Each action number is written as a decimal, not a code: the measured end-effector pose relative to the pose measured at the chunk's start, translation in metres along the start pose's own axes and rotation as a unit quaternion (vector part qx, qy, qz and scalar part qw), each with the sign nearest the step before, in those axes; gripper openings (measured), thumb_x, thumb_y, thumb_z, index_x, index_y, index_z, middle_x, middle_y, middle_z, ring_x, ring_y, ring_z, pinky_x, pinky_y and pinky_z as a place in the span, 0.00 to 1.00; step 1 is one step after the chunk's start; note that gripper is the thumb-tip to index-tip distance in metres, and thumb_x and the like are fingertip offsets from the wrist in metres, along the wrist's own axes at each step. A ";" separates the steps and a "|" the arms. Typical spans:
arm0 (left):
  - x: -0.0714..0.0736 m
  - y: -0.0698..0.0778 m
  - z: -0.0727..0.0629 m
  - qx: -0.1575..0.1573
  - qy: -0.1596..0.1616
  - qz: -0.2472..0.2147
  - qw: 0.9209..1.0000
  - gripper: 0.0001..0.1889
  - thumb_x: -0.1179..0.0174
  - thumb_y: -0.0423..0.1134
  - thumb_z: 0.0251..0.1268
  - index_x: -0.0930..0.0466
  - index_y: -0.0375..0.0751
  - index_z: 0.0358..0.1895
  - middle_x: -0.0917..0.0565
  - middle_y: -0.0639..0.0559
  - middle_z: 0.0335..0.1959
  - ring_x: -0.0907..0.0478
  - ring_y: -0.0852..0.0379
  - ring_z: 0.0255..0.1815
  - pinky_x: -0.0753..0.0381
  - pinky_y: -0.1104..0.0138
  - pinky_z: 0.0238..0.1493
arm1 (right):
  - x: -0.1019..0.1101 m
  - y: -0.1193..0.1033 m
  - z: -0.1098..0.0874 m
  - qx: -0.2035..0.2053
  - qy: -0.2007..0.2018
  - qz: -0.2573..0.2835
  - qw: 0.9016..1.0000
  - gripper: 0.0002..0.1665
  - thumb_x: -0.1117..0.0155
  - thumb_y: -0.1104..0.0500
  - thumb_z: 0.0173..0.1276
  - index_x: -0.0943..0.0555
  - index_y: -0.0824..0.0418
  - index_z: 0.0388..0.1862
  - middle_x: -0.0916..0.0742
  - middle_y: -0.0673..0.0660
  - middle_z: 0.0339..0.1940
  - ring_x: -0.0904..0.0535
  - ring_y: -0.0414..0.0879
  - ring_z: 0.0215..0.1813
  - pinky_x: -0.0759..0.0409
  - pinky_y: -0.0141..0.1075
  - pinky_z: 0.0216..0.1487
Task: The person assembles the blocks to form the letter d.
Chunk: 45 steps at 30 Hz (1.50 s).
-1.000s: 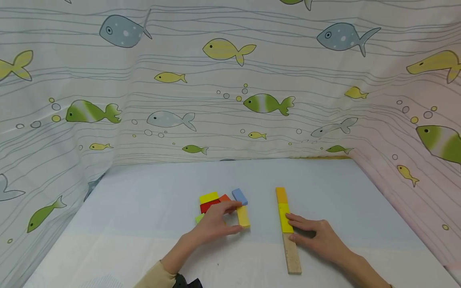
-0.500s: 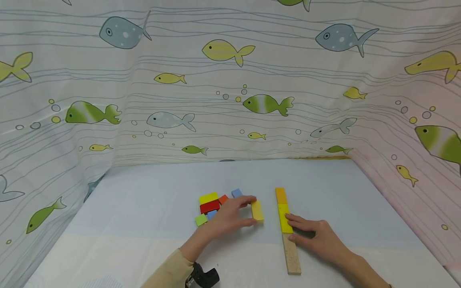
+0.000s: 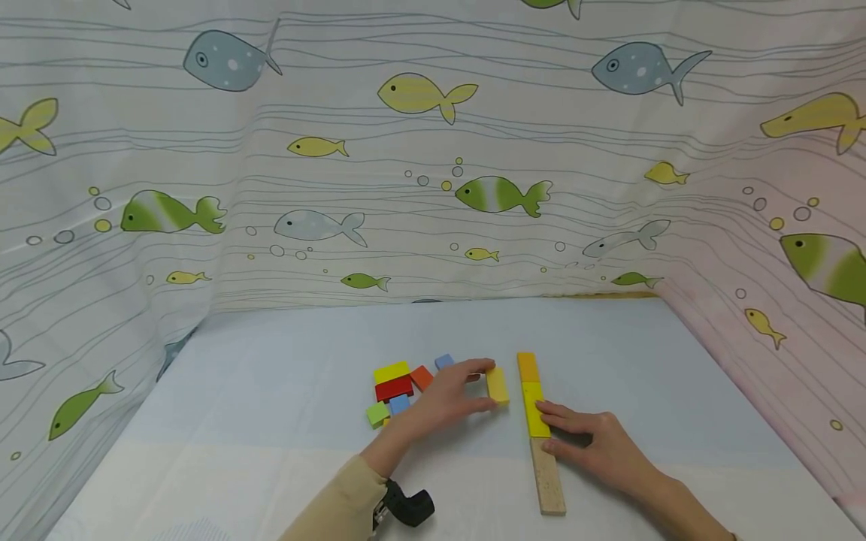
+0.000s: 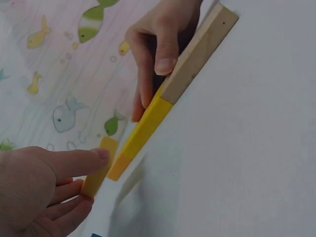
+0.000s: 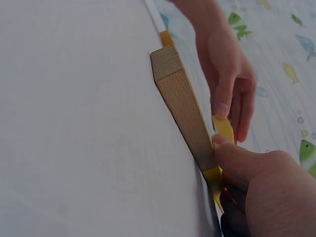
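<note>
In the head view my left hand [image 3: 449, 398] pinches a pale yellow wooden block [image 3: 497, 386] by its two ends, thumb at the near end and fingers at the far one. It stands just left of a straight row of blocks on the table. The row runs away from me: a plain wood block [image 3: 549, 481] nearest, a bright yellow block [image 3: 536, 411] in the middle, an orange block [image 3: 528, 367] farthest. My right hand [image 3: 602, 447] lies along the row's right side, fingertips at the yellow block and thumb at the plain wood block [image 5: 185, 113].
Left of the row lies a cluster of loose blocks: yellow [image 3: 392, 372], red [image 3: 394, 388], orange-red [image 3: 422, 377], blue [image 3: 400, 404] and green [image 3: 377, 414]. Another blue block [image 3: 444, 362] lies partly behind my left hand. A fish-print cloth [image 3: 406, 188] hangs around the white table [image 3: 271, 391].
My left hand has carried the pale yellow block rightward from beside the cluster toward the row, uncovering more loose blocks. The right hand and the row have stayed in place.
</note>
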State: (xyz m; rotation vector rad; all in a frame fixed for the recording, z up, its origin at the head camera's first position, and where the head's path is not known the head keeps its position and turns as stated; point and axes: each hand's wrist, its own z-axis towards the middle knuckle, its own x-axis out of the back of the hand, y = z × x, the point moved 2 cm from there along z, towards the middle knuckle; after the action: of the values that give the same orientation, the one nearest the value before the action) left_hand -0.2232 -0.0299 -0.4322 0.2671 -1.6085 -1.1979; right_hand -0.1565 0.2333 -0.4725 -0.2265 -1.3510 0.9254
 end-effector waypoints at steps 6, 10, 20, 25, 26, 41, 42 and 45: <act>-0.006 -0.002 0.016 -0.005 0.005 -0.001 1.000 0.34 0.32 0.43 0.65 0.32 0.39 0.72 0.25 0.50 0.69 0.25 0.52 0.67 0.25 0.63 0.66 | 0.001 -0.001 0.000 -0.004 -0.002 0.002 1.000 0.31 0.28 0.38 0.59 0.15 0.50 0.59 0.17 0.40 0.62 0.21 0.44 0.64 0.21 0.34 0.60; -0.010 -0.003 0.031 -0.012 0.005 0.002 1.000 0.33 0.33 0.42 0.66 0.33 0.38 0.73 0.27 0.48 0.71 0.25 0.50 0.68 0.25 0.63 0.66 | 0.002 0.000 0.000 -0.001 0.001 0.001 1.000 0.31 0.28 0.39 0.60 0.16 0.50 0.59 0.18 0.40 0.62 0.21 0.44 0.64 0.21 0.34 0.60; -0.017 -0.007 0.073 -0.004 0.020 0.027 0.999 0.32 0.37 0.40 0.69 0.35 0.37 0.74 0.28 0.46 0.71 0.26 0.51 0.68 0.25 0.65 0.66 | -0.001 0.003 0.001 0.021 0.005 0.023 1.000 0.27 0.28 0.42 0.61 0.14 0.50 0.57 0.17 0.41 0.62 0.21 0.43 0.64 0.25 0.25 0.60; -0.021 -0.008 0.090 0.011 0.029 0.036 0.999 0.31 0.37 0.39 0.70 0.35 0.36 0.73 0.27 0.45 0.71 0.26 0.51 0.68 0.26 0.65 0.66 | -0.001 0.003 0.001 0.009 0.001 0.021 1.000 0.28 0.29 0.40 0.61 0.15 0.50 0.58 0.17 0.40 0.62 0.21 0.43 0.64 0.23 0.28 0.60; -0.022 -0.008 0.092 0.015 0.031 0.038 0.999 0.31 0.38 0.39 0.70 0.35 0.37 0.73 0.27 0.45 0.71 0.26 0.51 0.68 0.26 0.65 0.66 | -0.001 0.003 0.001 0.007 0.000 0.021 1.000 0.28 0.29 0.40 0.61 0.15 0.50 0.58 0.17 0.40 0.62 0.21 0.43 0.64 0.22 0.29 0.60; -0.036 -0.019 0.116 0.017 0.061 0.081 0.995 0.26 0.43 0.37 0.75 0.34 0.37 0.73 0.25 0.44 0.69 0.28 0.51 0.69 0.32 0.60 0.72 | 0.000 0.001 0.001 0.003 -0.001 0.008 1.000 0.30 0.29 0.37 0.60 0.15 0.51 0.57 0.17 0.39 0.61 0.21 0.43 0.64 0.20 0.33 0.59; -0.037 -0.019 0.117 0.018 0.065 0.080 0.995 0.26 0.44 0.37 0.75 0.34 0.36 0.72 0.25 0.44 0.69 0.28 0.51 0.70 0.33 0.60 0.73 | 0.000 0.001 0.002 0.004 -0.001 0.009 1.000 0.30 0.29 0.38 0.60 0.14 0.51 0.57 0.17 0.39 0.61 0.21 0.43 0.64 0.20 0.33 0.59; -0.038 -0.018 0.118 0.027 0.069 0.077 0.994 0.26 0.44 0.36 0.75 0.34 0.36 0.72 0.25 0.43 0.69 0.29 0.51 0.70 0.33 0.60 0.73 | -0.001 0.001 0.002 0.007 0.001 0.011 1.000 0.30 0.29 0.38 0.60 0.14 0.51 0.57 0.17 0.39 0.61 0.21 0.43 0.64 0.20 0.33 0.59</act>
State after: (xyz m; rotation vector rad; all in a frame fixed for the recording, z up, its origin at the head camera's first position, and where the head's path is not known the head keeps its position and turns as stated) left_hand -0.3123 0.0538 -0.4619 0.2496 -1.5148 -0.9972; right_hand -0.1590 0.2326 -0.4732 -0.2310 -1.3425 0.9519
